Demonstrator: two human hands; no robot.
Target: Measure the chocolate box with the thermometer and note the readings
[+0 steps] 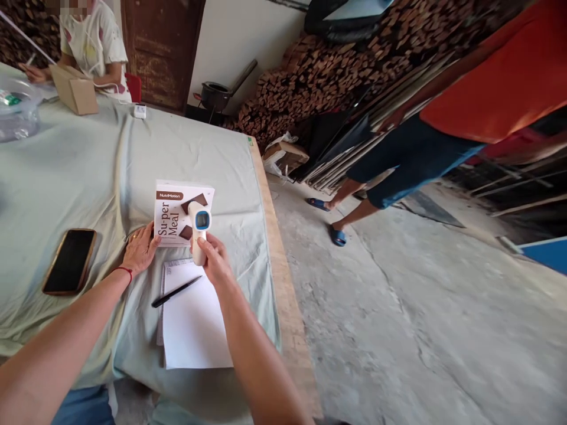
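Leftmost, a phone (69,261) lay face-up on the cloth-covered table (80,171). Next, the left hand (140,248) rested flat and open against a box (176,206) at frame centre-left. The right hand (215,260) was closed around a thermometer (199,230), held upright before the box. Below lay a pen (176,291) on paper (192,324).

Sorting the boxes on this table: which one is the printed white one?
The Su-per Meal box by the left hand; the far cardboard box is plain brown.
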